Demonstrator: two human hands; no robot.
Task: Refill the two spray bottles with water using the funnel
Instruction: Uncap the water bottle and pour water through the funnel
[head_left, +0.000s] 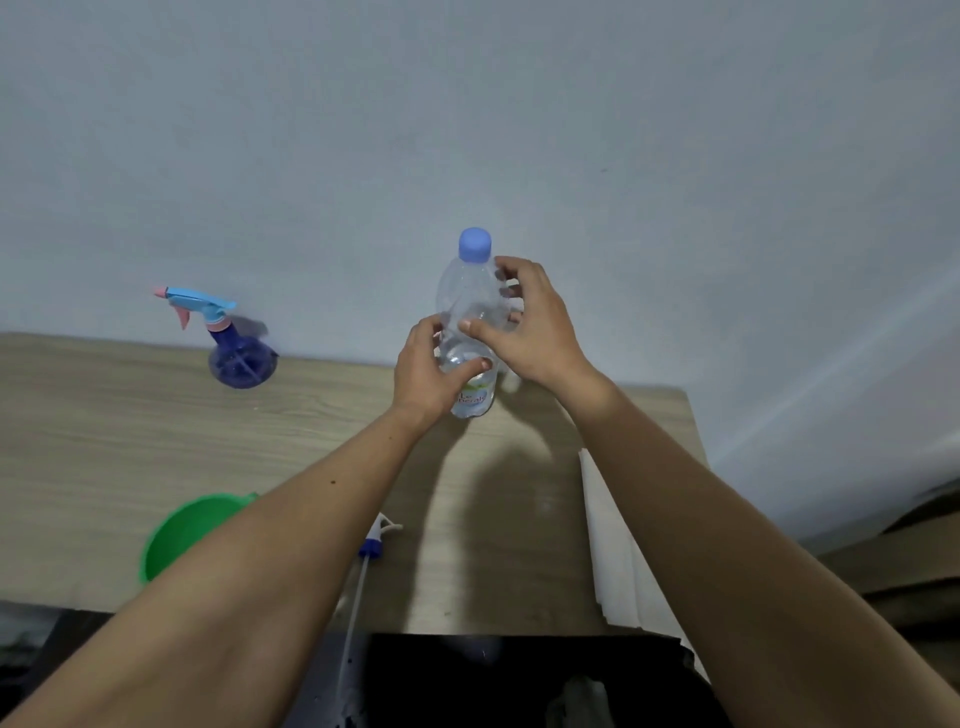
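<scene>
Fingers (475, 368) of left hand (428, 371) grip clear plastic water bottle with blue cap (470, 322), upright on wood-grain surface (104, 441); right hand (540, 322) loosely curled beside its shoulder, grip unclear. Brace body, twist cap off. Green plastic funnel (176, 535) near-left; blue spray bottle (236, 348) far-left.
</scene>
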